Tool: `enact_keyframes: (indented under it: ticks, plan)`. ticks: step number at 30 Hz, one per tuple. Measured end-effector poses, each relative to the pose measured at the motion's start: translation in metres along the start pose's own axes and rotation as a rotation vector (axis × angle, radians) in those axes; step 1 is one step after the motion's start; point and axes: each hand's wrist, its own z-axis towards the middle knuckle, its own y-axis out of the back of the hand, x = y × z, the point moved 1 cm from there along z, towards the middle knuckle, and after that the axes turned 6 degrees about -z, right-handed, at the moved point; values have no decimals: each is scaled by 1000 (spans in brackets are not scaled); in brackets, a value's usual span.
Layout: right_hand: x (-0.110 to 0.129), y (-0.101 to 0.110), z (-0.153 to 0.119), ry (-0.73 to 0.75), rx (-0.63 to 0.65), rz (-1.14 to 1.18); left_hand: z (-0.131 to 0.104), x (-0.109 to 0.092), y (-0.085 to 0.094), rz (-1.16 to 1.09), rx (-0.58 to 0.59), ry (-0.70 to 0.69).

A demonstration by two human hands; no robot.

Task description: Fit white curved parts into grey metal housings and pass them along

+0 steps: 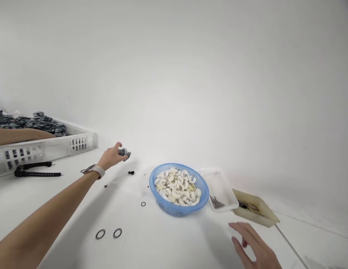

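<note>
My left hand (pixel 111 156), with a watch on the wrist, is raised over the table and pinches a small dark grey part (pixel 125 153) between thumb and fingers. Its exact kind is too blurred to make out. To the right, my right hand (pixel 253 244) hovers low with thumb and fingers apart, holding nothing. Between the hands stands a blue basket (pixel 176 211) filled with white, curved C-shaped pieces (pixel 178 186). Two dark rings, a left ring (pixel 100 234) and a right ring (pixel 117 233), lie in front, and a smaller ring (pixel 143 204) lies nearer the basket.
At the left, another person's forearm (pixel 22 136) reaches into a white crate (pixel 56 146) heaped with dark grey parts (pixel 40 121). A black watch strap (pixel 39 174) lies before it. Right of the basket are a white tray (pixel 218 175) with thin metal pins and a yellowish bin (pixel 263 209).
</note>
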Motion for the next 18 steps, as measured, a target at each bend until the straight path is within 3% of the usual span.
enact_keyframes:
  ticks: [3,5,8,10,12,14,18]
  plan:
    - [8,6,1,-55,17,3,-19,-59,25,-53,53,-213]
    - [10,9,0,-110,58,16,-50,-107,35,-94,124,-366]
    - [11,12,0,-182,93,39,-124,-179,33,-225,378,-742]
    - [11,14,1,-208,87,49,-180,-214,20,-225,538,-925]
    - [10,14,2,-220,74,55,-226,-236,-2,-159,599,-1075]
    - [8,13,2,-223,66,60,-255,-247,-28,-124,625,-1122]
    - [4,10,0,-227,97,60,-266,-250,-69,-151,671,-1030]
